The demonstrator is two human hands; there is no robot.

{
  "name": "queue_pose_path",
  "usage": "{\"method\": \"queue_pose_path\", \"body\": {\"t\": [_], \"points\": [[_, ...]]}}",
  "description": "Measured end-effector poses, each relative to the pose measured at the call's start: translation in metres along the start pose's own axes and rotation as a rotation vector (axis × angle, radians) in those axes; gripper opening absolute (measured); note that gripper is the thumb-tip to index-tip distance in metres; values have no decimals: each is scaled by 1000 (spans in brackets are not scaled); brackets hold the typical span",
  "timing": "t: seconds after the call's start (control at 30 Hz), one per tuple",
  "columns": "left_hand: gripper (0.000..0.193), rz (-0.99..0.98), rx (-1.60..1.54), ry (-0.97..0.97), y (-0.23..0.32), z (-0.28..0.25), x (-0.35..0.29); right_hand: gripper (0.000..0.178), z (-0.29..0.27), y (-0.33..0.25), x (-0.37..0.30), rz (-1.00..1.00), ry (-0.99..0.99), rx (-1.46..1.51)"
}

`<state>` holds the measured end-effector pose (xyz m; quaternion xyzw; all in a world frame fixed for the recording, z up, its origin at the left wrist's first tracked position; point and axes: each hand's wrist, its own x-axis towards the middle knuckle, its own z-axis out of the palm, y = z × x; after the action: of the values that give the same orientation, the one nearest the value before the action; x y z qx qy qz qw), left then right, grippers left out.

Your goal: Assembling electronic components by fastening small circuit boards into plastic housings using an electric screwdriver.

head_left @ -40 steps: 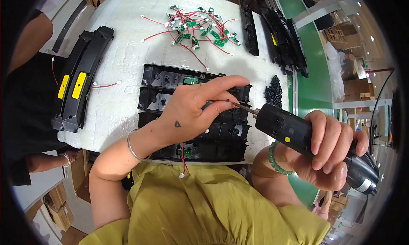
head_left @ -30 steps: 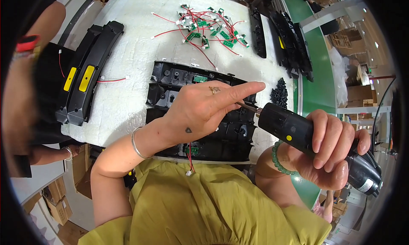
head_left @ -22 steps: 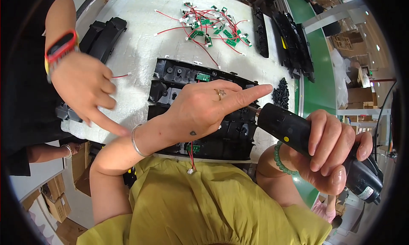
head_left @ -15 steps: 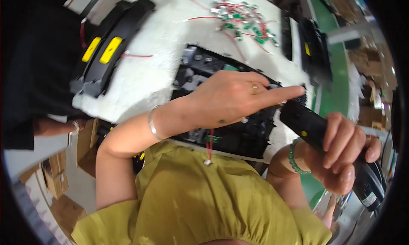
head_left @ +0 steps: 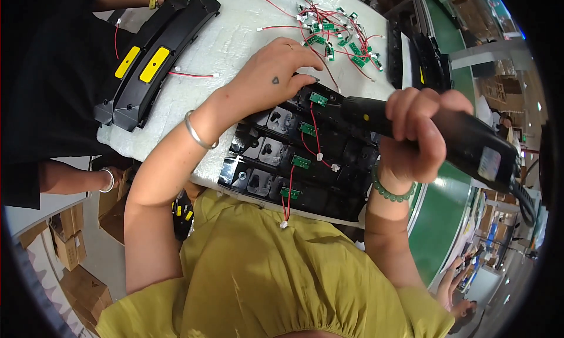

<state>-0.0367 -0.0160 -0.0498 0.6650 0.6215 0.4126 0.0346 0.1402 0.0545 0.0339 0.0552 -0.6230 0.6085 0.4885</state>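
Note:
In my right hand [head_left: 414,126] is a black electric screwdriver [head_left: 482,135], its narrow front end aimed left over the work. My left hand [head_left: 276,74] is at the far edge of several black plastic housings [head_left: 335,191] laid side by side. Its thumb and forefinger curl toward each other above the farthest circuit board [head_left: 318,99]; a tiny dark bit shows at the thumb tip, too small to name. Small green boards sit in the housings in a row. Red and black wires with a white connector [head_left: 284,224] trail from them.
Loose green boards with tangled red wires [head_left: 338,35] lie at the table's far side. Two black housings with yellow labels [head_left: 154,65] rest at the left, beside a co-worker in black. More black parts [head_left: 426,62] stand at the right edge. Cardboard boxes [head_left: 70,247] are below left.
My left hand has pulled back left and away from me, uncovering the boards. My right hand has brought the screwdriver left and farther over the housings.

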Motion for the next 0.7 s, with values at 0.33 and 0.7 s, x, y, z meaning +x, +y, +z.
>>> {"method": "queue_pose_path", "body": {"t": [0.33, 0.7], "points": [[24, -82, -30, -102, -9, 26, 7, 32, -1, 34, 3, 54, 5, -13], [26, -107, -60, -132, -10, 25, 5, 33, -1, 40, 2, 69, -32, -33]]}}
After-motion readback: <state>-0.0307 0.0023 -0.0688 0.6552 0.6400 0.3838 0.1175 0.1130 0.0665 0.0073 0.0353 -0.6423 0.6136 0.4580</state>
